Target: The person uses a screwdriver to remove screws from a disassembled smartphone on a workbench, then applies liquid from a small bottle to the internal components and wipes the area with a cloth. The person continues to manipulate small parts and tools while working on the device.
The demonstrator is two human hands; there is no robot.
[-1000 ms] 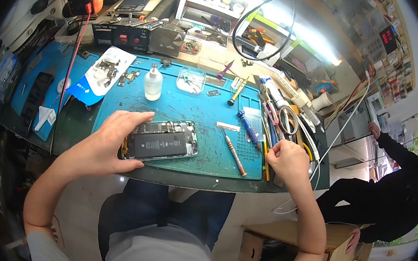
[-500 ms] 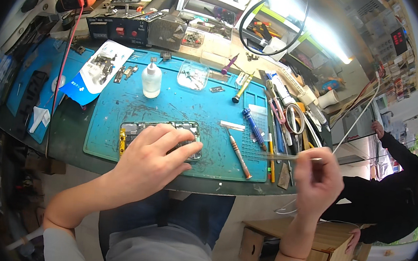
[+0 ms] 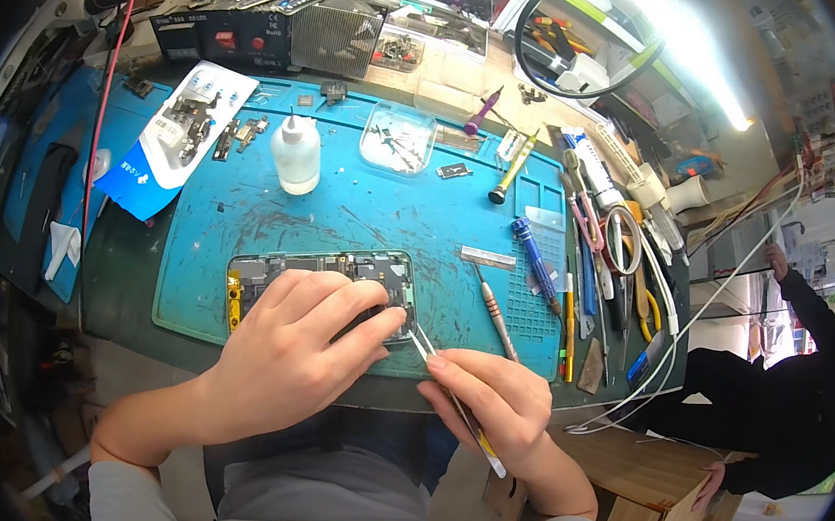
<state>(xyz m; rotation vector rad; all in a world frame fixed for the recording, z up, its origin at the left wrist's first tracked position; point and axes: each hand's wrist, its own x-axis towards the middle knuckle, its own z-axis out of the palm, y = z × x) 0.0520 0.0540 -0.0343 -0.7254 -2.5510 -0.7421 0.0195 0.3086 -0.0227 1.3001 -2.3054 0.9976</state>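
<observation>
An opened smartphone (image 3: 391,270) with its inner boards and a yellow part at its left end lies on the blue work mat (image 3: 422,216). My left hand (image 3: 298,350) is over it, fingers bent across its right half and thumb by the near edge, holding it against the mat; the hand hides much of its middle. In my right hand (image 3: 500,399) is a pair of tweezers (image 3: 465,416), pinched between thumb and fingers. Their tips point at the phone's near right corner; whether they touch it I cannot tell.
Behind the phone stand a clear squeeze bottle (image 3: 295,160) and a plastic box of small parts (image 3: 398,140). Screwdrivers (image 3: 498,311) lie to the right, beside a row of tools (image 3: 605,193). A white cable (image 3: 726,290) hangs at the right, near a person in black (image 3: 773,425).
My right hand has come down and left, bringing the tweezers from beside the tools to the phone's right corner. My left hand stays on the phone. The view has shifted slightly.
</observation>
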